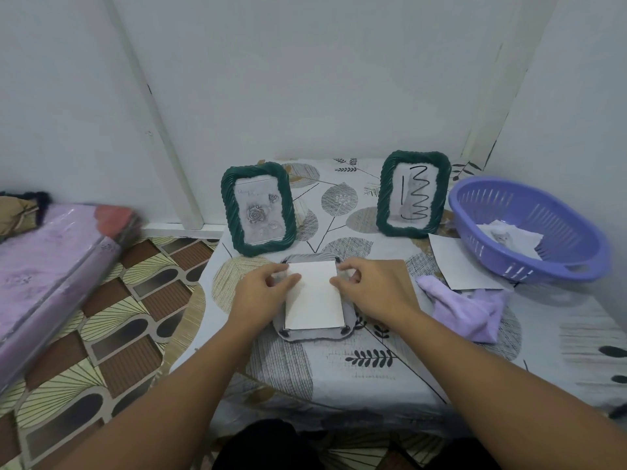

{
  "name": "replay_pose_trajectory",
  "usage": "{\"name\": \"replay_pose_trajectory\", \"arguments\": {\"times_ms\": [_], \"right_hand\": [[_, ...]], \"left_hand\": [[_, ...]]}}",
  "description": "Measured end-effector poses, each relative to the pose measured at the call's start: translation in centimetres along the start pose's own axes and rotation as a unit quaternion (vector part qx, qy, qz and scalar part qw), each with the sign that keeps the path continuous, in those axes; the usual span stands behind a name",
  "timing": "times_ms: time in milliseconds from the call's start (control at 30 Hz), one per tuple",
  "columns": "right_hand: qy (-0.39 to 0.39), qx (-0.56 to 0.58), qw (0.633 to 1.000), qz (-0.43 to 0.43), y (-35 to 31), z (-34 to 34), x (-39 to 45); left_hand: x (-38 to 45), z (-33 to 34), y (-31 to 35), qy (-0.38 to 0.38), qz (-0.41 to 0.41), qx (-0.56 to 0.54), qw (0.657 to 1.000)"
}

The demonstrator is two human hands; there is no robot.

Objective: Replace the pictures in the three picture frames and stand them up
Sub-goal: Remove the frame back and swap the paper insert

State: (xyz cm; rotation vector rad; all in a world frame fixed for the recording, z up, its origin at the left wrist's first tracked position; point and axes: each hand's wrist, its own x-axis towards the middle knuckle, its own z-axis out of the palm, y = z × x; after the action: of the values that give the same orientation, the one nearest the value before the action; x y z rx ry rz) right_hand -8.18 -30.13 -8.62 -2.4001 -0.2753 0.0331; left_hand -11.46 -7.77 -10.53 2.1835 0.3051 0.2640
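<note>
- The third frame point(314, 329) lies face down on the table point(373, 378), so its back is open for loading.
- The left hand point(263, 290) and right hand point(369, 286) each pinch a side edge of the white picture point(314, 296), apparently squaring it in.
- Two green frames point(258, 208) point(412, 193) already stand behind.

- A home, likely a bedroom corner: a low counter point(339, 378) under a leaf-print cloth against plain white walls.
- A plastic-wrapped mattress point(51, 266) lies on the patterned vinyl floor point(129, 320).
- A purple plastic basket point(529, 228) sits nearby.
</note>
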Motion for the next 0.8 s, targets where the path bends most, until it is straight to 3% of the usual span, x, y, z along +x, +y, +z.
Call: {"name": "replay_pose_trajectory", "arguments": {"times_ms": [167,367,600,800], "right_hand": [[0.100,-0.029,0.994,0.036,1.4,-2.3,0.3],[-0.007,-0.129,0.973,0.190,4.7,-3.6,0.5],[-0.014,-0.128,0.969,0.211,4.8,-3.3,1.1],[-0.012,-0.060,0.966,0.253,4.1,-4.3,1.4]], "left_hand": [[0.4,-0.2,0.0,0.040,-0.036,0.040,0.998],[1.3,0.2,-0.2,0.013,-0.050,0.090,0.995],[1.5,0.2,-0.2,0.005,-0.057,0.107,0.993],[1.5,0.1,-0.1,0.001,-0.061,0.102,0.993]]}}
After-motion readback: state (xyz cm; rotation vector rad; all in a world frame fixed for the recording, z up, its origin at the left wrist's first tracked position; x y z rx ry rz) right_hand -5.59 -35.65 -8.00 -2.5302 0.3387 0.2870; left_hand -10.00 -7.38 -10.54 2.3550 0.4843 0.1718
